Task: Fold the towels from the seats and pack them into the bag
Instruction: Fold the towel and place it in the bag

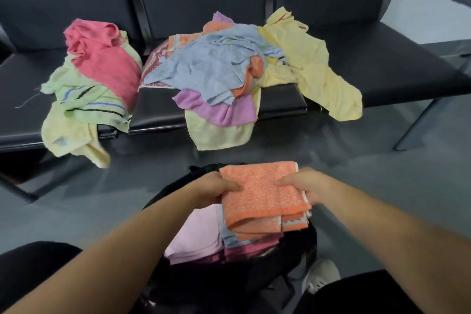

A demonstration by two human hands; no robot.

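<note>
One folded orange towel (262, 194), white-edged

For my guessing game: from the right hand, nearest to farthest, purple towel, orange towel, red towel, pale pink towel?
1. orange towel, in right hand
2. pale pink towel, in bag
3. purple towel, middle seat
4. red towel, left seat

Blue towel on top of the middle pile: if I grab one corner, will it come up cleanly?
Probably floppy: the blue towel lies crumpled in soft folds. Likely light, since it looks like thin cloth. It may drag the crumpled orange towel bunched against its right edge.
</note>
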